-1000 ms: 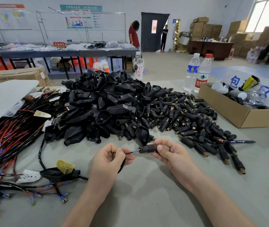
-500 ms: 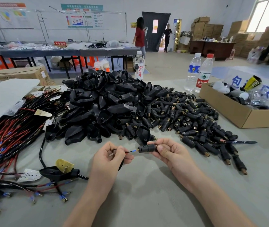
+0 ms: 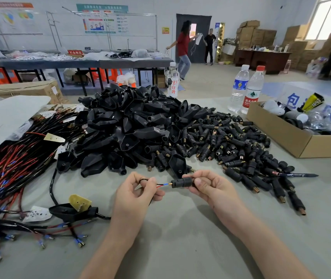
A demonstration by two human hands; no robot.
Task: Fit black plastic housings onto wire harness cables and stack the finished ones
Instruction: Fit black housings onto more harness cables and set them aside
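Observation:
My left hand (image 3: pixel 138 193) pinches a thin harness wire (image 3: pixel 161 185) with a red strand and a blue terminal. My right hand (image 3: pixel 205 185) grips a small black cylindrical housing (image 3: pixel 181 182). The wire's blue tip meets the housing's brass end. The black cable runs back under my left hand to a flat black housing with a yellow board (image 3: pixel 74 210) lying on the table. Behind the hands lies a large heap of flat black housings (image 3: pixel 124 125) and a spread of small cylindrical housings (image 3: pixel 231 146). Red and black harness cables (image 3: pixel 9 164) are piled at the left.
An open cardboard box (image 3: pixel 293 137) of oddments stands at the right. Two water bottles (image 3: pixel 245 89) stand behind the heap, and a third bottle (image 3: pixel 173 81) at its far side. A pen (image 3: pixel 299 175) lies by the small housings. People move about in the room behind.
The hands and the housing have stayed in nearly the same place. The wire's red strand now shows between my hands. A person in red has walked right in the background.

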